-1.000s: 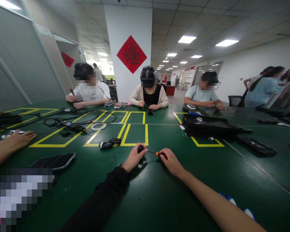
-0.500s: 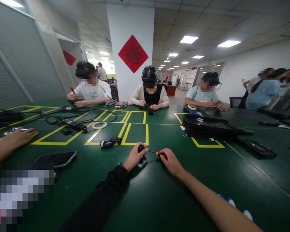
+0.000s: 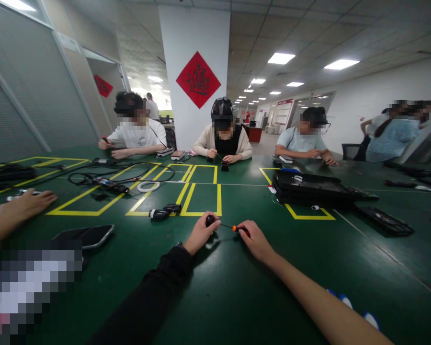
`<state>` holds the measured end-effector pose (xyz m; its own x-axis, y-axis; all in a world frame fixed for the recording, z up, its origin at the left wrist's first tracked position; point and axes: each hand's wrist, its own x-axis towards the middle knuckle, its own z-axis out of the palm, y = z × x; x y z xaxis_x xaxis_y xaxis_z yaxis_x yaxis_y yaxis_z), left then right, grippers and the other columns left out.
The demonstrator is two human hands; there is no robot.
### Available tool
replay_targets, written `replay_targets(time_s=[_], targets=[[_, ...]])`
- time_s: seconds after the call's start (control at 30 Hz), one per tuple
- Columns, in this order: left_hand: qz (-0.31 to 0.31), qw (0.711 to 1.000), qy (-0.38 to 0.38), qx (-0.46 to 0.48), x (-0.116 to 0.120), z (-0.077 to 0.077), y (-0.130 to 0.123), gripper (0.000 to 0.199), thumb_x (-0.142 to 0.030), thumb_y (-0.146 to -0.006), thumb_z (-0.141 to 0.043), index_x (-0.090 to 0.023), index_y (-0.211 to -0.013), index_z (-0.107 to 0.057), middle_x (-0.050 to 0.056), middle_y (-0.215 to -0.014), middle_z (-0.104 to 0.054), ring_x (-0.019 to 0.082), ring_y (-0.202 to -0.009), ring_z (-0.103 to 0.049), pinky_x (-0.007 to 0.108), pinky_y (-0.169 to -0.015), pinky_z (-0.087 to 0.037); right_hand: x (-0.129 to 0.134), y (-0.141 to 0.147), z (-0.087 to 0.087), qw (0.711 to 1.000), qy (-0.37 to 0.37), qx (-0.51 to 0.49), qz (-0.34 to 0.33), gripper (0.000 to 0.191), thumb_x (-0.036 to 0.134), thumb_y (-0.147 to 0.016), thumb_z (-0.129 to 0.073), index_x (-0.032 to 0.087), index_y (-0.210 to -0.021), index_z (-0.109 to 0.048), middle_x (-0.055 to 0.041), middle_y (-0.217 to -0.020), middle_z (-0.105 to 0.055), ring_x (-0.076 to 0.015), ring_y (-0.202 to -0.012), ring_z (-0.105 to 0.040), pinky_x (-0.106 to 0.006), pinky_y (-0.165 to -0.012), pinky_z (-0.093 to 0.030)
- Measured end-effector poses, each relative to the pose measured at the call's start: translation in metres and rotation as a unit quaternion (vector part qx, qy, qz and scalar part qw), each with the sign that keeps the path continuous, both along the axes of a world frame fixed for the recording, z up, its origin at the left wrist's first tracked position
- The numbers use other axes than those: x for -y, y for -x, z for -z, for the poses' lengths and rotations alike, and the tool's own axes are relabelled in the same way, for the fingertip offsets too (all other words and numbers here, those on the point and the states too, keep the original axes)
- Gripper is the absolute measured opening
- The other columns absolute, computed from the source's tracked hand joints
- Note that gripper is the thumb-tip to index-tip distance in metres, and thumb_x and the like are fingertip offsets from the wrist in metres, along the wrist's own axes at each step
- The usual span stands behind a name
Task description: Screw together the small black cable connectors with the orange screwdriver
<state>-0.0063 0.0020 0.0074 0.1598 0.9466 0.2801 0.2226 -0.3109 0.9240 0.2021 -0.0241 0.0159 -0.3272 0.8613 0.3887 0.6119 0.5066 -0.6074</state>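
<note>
Near the middle of the green table, my left hand (image 3: 200, 234) is closed round a small black part (image 3: 210, 221). My right hand (image 3: 253, 239) grips the red and black handle of a screwdriver (image 3: 234, 228) with an orange collar. Its thin shaft points left, and the tip meets the black part at my left fingertips. The exact contact point is too small to make out.
Black cable pieces (image 3: 165, 211) lie beyond my left hand. Coiled cables (image 3: 107, 184) and a white ring (image 3: 148, 187) are further left. A large black housing (image 3: 309, 187) stands at right. Another person's hand (image 3: 30, 206) rests at left, above a phone (image 3: 86, 235). Three people sit opposite.
My hands, the black part and the screwdriver hold almost the same positions. Across the table at left, a person's raised hand has tilted the red object it holds.
</note>
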Motion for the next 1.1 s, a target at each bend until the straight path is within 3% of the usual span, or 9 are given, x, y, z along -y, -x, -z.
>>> replay_targets(time_s=[0.2, 0.3, 0.43, 0.67, 0.77, 0.9, 1.1], targets=[[-0.003, 1.000, -0.010, -0.004, 0.0014, -0.0017, -0.0006, 0.023, -0.038, -0.074, -0.052, -0.018, -0.084, -0.050, -0.002, -0.068, -0.054, 0.011, -0.062, -0.052, 0.023, -0.060, -0.041, -0.0004, 0.0008, 0.0027, 1.000, 0.004, -0.014, 0.007, 0.019, 0.021, -0.078, -0.050, 0.019, -0.096, -0.056, -0.0046, -0.096, -0.055, -0.0169, -0.091, -0.049, -0.032, -0.083, -0.039], [0.000, 1.000, -0.011, -0.003, 0.0028, -0.0028, -0.0005, 0.022, -0.037, -0.074, -0.052, -0.018, -0.085, -0.051, -0.002, -0.069, -0.054, 0.011, -0.063, -0.052, 0.023, -0.060, -0.041, -0.0012, 0.0012, 0.0033, 1.000, 0.009, -0.017, 0.012, 0.021, 0.022, -0.082, -0.045, 0.019, -0.099, -0.056, -0.0053, -0.098, -0.055, -0.0171, -0.094, -0.048, -0.033, -0.086, -0.038], [-0.003, 1.000, -0.005, 0.006, 0.0021, -0.0022, -0.0003, 0.023, -0.038, -0.074, -0.053, -0.018, -0.084, -0.051, -0.003, -0.069, -0.054, 0.010, -0.063, -0.052, 0.022, -0.060, -0.041, -0.0010, 0.0014, 0.0017, 1.000, 0.005, 0.001, 0.001, 0.020, 0.023, -0.085, -0.040, 0.019, -0.090, -0.059, -0.0053, -0.091, -0.057, -0.0175, -0.091, -0.048, -0.034, -0.084, -0.038], [0.006, 0.999, 0.014, 0.030, -0.0008, 0.0010, -0.0004, 0.025, -0.041, -0.078, -0.047, -0.018, -0.085, -0.050, -0.003, -0.063, -0.052, 0.009, -0.058, -0.049, 0.020, -0.055, -0.038, 0.0008, 0.0015, 0.0021, 1.000, 0.004, -0.021, 0.000, 0.017, 0.023, -0.078, -0.052, 0.019, -0.095, -0.055, -0.0041, -0.094, -0.055, -0.0161, -0.089, -0.050, -0.031, -0.081, -0.040], [0.008, 1.000, -0.005, 0.021, -0.0001, 0.0001, -0.0007, 0.024, -0.039, -0.075, -0.051, -0.017, -0.085, -0.050, -0.003, -0.066, -0.053, 0.009, -0.061, -0.051, 0.021, -0.058, -0.039, 0.0005, 0.0015, 0.0026, 1.000, 0.011, -0.021, 0.003, 0.020, 0.024, -0.082, -0.047, 0.019, -0.099, -0.055, -0.0050, -0.098, -0.055, -0.0163, -0.092, -0.049, -0.032, -0.083, -0.039], [0.004, 1.000, -0.007, 0.009, 0.0013, -0.0020, -0.0008, 0.023, -0.038, -0.074, -0.052, -0.018, -0.084, -0.050, -0.003, -0.067, -0.053, 0.010, -0.062, -0.052, 0.022, -0.059, -0.040, -0.0001, 0.0012, 0.0016, 1.000, 0.008, 0.001, 0.001, 0.021, 0.023, -0.086, -0.039, 0.018, -0.091, -0.059, -0.0054, -0.091, -0.057, -0.0171, -0.091, -0.049, -0.033, -0.083, -0.038], [0.002, 1.000, 0.000, 0.001, 0.0022, -0.0029, -0.0010, 0.020, -0.035, -0.074, -0.052, -0.018, -0.085, -0.051, -0.002, -0.070, -0.055, 0.011, -0.062, -0.052, 0.022, -0.057, -0.040, 0.0009, 0.0005, 0.0021, 1.000, 0.019, -0.023, 0.003, 0.018, 0.021, -0.079, -0.049, 0.020, -0.096, -0.056, -0.0038, -0.094, -0.056, -0.0155, -0.087, -0.051, -0.031, -0.081, -0.041]])
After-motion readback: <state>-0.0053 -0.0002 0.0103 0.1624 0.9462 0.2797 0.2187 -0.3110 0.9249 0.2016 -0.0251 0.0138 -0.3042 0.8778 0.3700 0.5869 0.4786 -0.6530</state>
